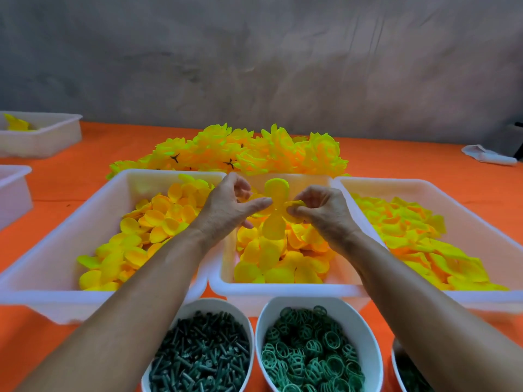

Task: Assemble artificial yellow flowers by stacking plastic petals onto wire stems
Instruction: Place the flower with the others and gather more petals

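An orange-covered desk (85, 154) fills the view below a grey wall (254, 52). Three large white plastic trays sit side by side across the middle: the left tray (56, 278) at about nine o'clock holds round yellow plastic petals (147, 236), the centre tray (283, 288) holds a similar heap of yellow petals (277, 261), and the right tray (481, 222) at three o'clock holds more jagged yellow-orange petal pieces (418, 236). At twelve o'clock, beyond the trays, lies a pile of finished yellow artificial flowers (240, 151). Two more white trays stand at ten o'clock, the far one (42, 137) with a few yellow pieces inside. At six o'clock are two white oval bowls — one (198, 352) of dark green plastic stem pegs, one (317, 349) of green ring-shaped plastic pieces. Above the centre tray both hands hold a yellow lobed plastic petal piece (276, 210) upright — the left hand (226, 207) pinches its left lobe with thumb and curled fingers, the right hand (322, 210) pinches its right lobe.
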